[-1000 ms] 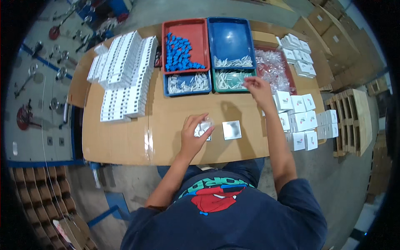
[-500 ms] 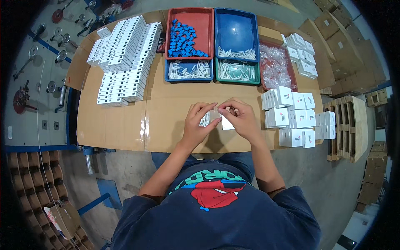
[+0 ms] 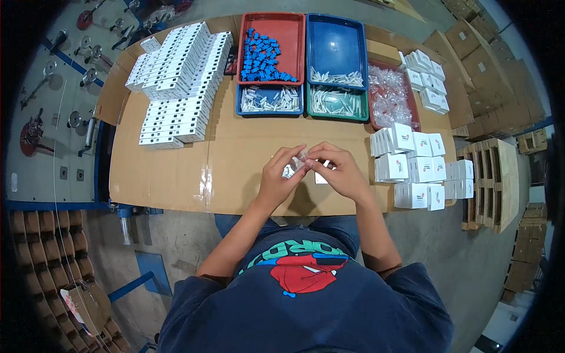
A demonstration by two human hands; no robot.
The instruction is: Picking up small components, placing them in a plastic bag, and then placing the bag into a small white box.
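Over the near middle of the cardboard-covered table, my two hands meet at a small clear plastic bag (image 3: 292, 166) with whitish pieces showing in or under it. My left hand (image 3: 274, 179) grips the bag's left side, fingers curled and thumb pointing toward my other hand. Pinched at the bag's right upper edge are the thumb and forefinger of my right hand (image 3: 345, 175). Partly covered by the right fingers is a flat white piece, box or card (image 3: 321, 178). The bag's exact contents are too small and hidden to tell.
White boxes (image 3: 176, 117) rise in tall stacks at left. Beyond my hands, a red tray (image 3: 286, 35) holds blue parts; blue (image 3: 335, 44) and green trays (image 3: 365, 112) hold white sticks. Clear bags (image 3: 388, 97) fill a tray at right, beside white box piles (image 3: 409, 167).
My right fingers have come down and left, closer to my left thumb, and the clear film between my hands now looks crumpled. My left hand has hardly moved.
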